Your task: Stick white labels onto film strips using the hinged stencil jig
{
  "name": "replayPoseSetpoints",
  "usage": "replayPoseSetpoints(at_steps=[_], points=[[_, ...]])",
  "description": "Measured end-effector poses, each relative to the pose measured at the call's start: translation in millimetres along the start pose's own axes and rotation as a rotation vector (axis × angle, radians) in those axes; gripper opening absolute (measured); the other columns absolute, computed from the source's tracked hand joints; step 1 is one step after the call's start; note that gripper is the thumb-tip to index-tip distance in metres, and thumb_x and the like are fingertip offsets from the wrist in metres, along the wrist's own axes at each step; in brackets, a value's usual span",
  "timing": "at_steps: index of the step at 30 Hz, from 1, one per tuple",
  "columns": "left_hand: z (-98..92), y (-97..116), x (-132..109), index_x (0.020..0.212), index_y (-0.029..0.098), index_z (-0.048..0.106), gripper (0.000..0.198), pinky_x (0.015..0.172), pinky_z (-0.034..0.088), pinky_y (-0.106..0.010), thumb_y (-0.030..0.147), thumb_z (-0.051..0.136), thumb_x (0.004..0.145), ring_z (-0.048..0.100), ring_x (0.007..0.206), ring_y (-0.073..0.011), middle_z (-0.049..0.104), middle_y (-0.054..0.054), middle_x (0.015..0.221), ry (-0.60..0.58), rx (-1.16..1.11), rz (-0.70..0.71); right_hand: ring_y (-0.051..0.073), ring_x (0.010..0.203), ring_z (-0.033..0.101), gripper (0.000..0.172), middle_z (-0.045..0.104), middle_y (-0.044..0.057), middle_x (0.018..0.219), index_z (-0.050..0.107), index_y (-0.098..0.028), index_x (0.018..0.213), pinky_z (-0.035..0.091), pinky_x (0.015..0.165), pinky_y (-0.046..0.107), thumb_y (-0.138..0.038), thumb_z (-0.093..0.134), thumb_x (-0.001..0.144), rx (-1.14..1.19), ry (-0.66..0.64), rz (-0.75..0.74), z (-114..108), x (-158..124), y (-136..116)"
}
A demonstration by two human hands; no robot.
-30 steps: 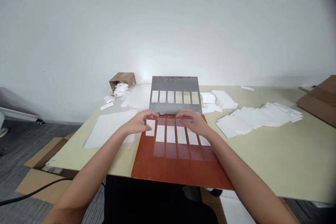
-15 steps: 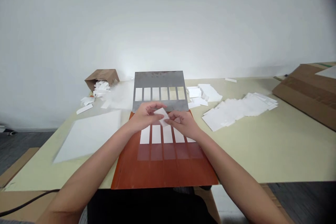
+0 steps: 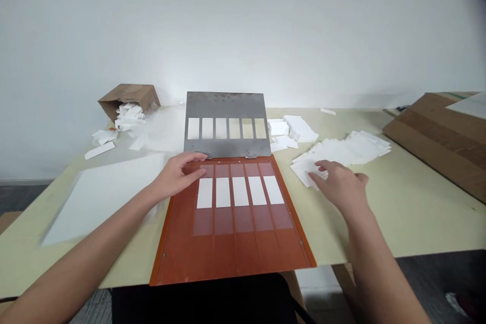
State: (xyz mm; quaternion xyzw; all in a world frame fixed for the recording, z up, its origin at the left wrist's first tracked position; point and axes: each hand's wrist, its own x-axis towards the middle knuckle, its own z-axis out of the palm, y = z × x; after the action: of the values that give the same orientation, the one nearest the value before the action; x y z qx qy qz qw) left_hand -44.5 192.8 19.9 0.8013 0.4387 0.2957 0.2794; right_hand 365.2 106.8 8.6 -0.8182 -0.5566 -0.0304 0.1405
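An orange-red board (image 3: pixel 231 248) lies on the table, with several white paper strips (image 3: pixel 240 191) side by side in its upper part. Hinged to its far edge is a grey metal plate (image 3: pixel 225 121) with several rectangular windows. My left hand (image 3: pixel 176 174) rests flat and open on the board's upper left corner, beside the leftmost strip. My right hand (image 3: pixel 337 182) is off the board to the right, its fingers on the near corner of a spread pile of white paper sheets (image 3: pixel 341 152). I cannot tell whether those fingers grip a sheet.
A large white sheet (image 3: pixel 102 197) lies left of the board. Behind it, a tipped brown paper bag (image 3: pixel 127 97) spills white paper scraps. More white pieces (image 3: pixel 292 129) lie beyond the right pile. Corrugated cardboard (image 3: pixel 433 142) sits at the table's right end.
The loose white strip held between my hands no longer shows there. My right hand has moved right, off the board to the paper pile, and my left hand has settled on the board.
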Motion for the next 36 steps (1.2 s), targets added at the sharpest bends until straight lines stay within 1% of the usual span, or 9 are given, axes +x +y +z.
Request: replayPoseSetpoints(at_steps=[4, 8, 12, 15, 18, 21, 25, 28, 36], points=[[-0.4, -4.8, -7.6, 0.107, 0.025, 0.068, 0.028, 0.100, 0.043, -0.047, 0.042, 0.059, 0.087, 0.064, 0.107, -0.0259, 0.071, -0.007, 0.114, -0.014, 0.137, 0.124, 0.028, 0.088, 0.066, 0.035, 0.071, 0.007, 0.104, 0.067, -0.024, 0.104, 0.036, 0.088, 0.053, -0.048, 0.051, 0.083, 0.054, -0.007, -0.081, 7.7, -6.2, -10.8], [0.0, -14.0, -19.3, 0.102, 0.026, 0.069, 0.021, 0.103, 0.031, -0.050, 0.032, 0.056, 0.087, 0.063, 0.107, -0.0260, 0.072, -0.006, 0.111, -0.026, 0.201, 0.175, 0.025, 0.077, 0.065, 0.032, 0.073, 0.005, 0.097, 0.067, -0.026, 0.098, 0.040, 0.084, 0.050, -0.050, 0.053, 0.082, 0.140, 0.001, -0.242, -0.8, -0.8, -37.4], [-0.6, -19.7, -28.1, 0.100, 0.025, 0.069, 0.023, 0.099, 0.027, -0.047, 0.023, 0.054, 0.083, 0.064, 0.104, -0.0251, 0.071, -0.004, 0.110, -0.035, 0.188, 0.215, 0.023, 0.076, 0.066, 0.027, 0.073, 0.004, 0.096, 0.068, -0.026, 0.094, 0.045, 0.076, 0.040, -0.048, 0.053, 0.087, 0.242, -0.082, -0.474, -16.7, 0.1, -79.7], [-2.3, -17.9, -31.1, 0.097, 0.025, 0.068, 0.023, 0.094, 0.026, -0.045, 0.019, 0.053, 0.080, 0.064, 0.100, -0.0240, 0.072, -0.003, 0.106, -0.080, 0.213, 0.280, 0.021, 0.083, 0.067, 0.021, 0.073, 0.003, 0.099, 0.068, -0.027, 0.094, 0.044, 0.082, 0.040, -0.041, 0.054, 0.092, 0.264, -0.214, -0.726, -23.3, -8.0, -120.6], [-4.4, -12.2, -33.8, 0.092, 0.024, 0.067, 0.023, 0.091, 0.024, -0.045, 0.014, 0.052, 0.077, 0.064, 0.096, -0.0229, 0.072, -0.002, 0.101, -0.090, 0.305, 0.361, 0.023, 0.096, 0.066, 0.019, 0.072, 0.004, 0.105, 0.068, -0.027, 0.105, 0.038, 0.092, 0.043, -0.037, 0.055, 0.094, 0.282, -0.286, -0.920, -15.6, -18.7, -159.1], [-6.0, -4.1, -38.0, 0.094, 0.022, 0.063, 0.023, 0.086, 0.025, -0.044, 0.014, 0.052, 0.075, 0.062, 0.094, -0.0228, 0.071, -0.002, 0.099, -0.059, 0.376, 0.402, 0.025, 0.107, 0.062, 0.025, 0.071, 0.005, 0.111, 0.066, -0.025, 0.110, 0.032, 0.097, 0.047, -0.039, 0.062, 0.090, 0.313, -0.281, -1.031, 2.9, -25.7, -184.3], [-6.0, 8.9, -45.7, 0.078, 0.020, 0.059, 0.004, 0.074, 0.027, -0.040, 0.022, 0.056, 0.080, 0.055, 0.077, -0.0196, 0.064, -0.002, 0.079, -0.129, 0.416, 0.538, 0.028, 0.108, 0.059, 0.032, 0.071, 0.007, 0.115, 0.067, -0.024, 0.109, 0.026, 0.097, 0.049, -0.046, 0.067, 0.085, 0.322, -0.223, -1.108, 22.6, -27.8, -194.5], [-3.7, 16.8, -52.0, 0.069, 0.019, 0.055, 0.016, 0.069, 0.026, -0.039, 0.029, 0.061, 0.081, 0.048, 0.068, -0.0173, 0.056, 0.000, 0.066, -0.212, 0.416, 0.646, 0.026, 0.106, 0.059, 0.021, 0.071, 0.004, 0.111, 0.070, -0.025, 0.100, 0.025, 0.096, 0.048, -0.041, 0.067, 0.086, 0.318, -0.208, -1.122, 27.0, -27.3, -193.5], [5.6, 19.8, -56.3, 0.071, 0.019, 0.050, 0.050, 0.069, 0.029, -0.036, 0.060, 0.078, 0.064, 0.047, 0.069, -0.0171, 0.057, 0.000, 0.072, -0.336, 0.449, 0.331, 0.025, 0.105, 0.058, 0.014, 0.070, 0.002, 0.109, 0.072, -0.026, 0.088, 0.023, 0.095, 0.049, -0.038, 0.068, 0.084, 0.303, -0.217, -1.134, 29.8, -27.9, -194.5]])
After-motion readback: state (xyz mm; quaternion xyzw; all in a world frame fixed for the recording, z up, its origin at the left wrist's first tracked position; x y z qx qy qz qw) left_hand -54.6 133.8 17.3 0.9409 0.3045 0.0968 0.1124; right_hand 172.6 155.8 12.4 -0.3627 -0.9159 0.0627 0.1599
